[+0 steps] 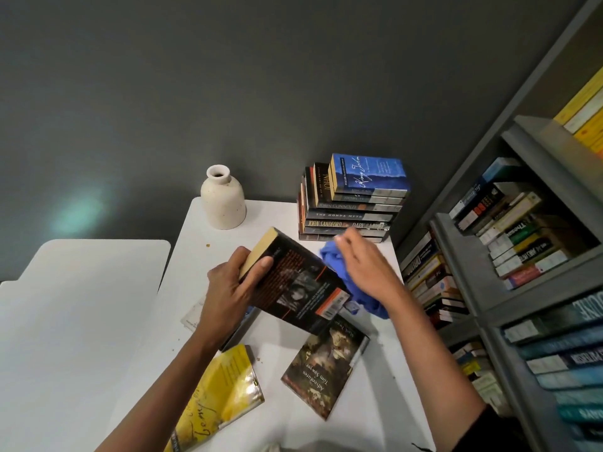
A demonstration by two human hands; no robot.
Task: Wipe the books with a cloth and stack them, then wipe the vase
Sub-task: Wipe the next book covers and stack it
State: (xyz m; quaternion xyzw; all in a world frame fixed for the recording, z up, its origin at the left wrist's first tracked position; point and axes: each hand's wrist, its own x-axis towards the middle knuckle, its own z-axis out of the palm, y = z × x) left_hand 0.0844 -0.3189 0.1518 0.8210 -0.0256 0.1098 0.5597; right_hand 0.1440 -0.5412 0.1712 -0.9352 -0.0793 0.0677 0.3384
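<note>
My left hand (pixel 228 290) grips a black paperback (pixel 300 282) by its yellowed page edge, tilted above the white table (pixel 359 402). My right hand (pixel 362 265) holds a blue cloth (pixel 331 256) against the book's right edge. A stack of several books (pixel 352 207), topped by a blue one, stands at the table's back right. A cream vase (pixel 223 199) stands upright at the back left. Loose on the table lie a dark "Tom Sawyer" book (pixel 326 363) and a yellow book (pixel 218 396); another book (pixel 239 327) is partly hidden under my left hand.
A grey bookshelf (pixel 463 249) packed with books stands right of the table. A second white surface (pixel 81 321) adjoins on the left. A pale booklet (pixel 192 316) lies near the table's left edge. Small crumbs dot the tabletop.
</note>
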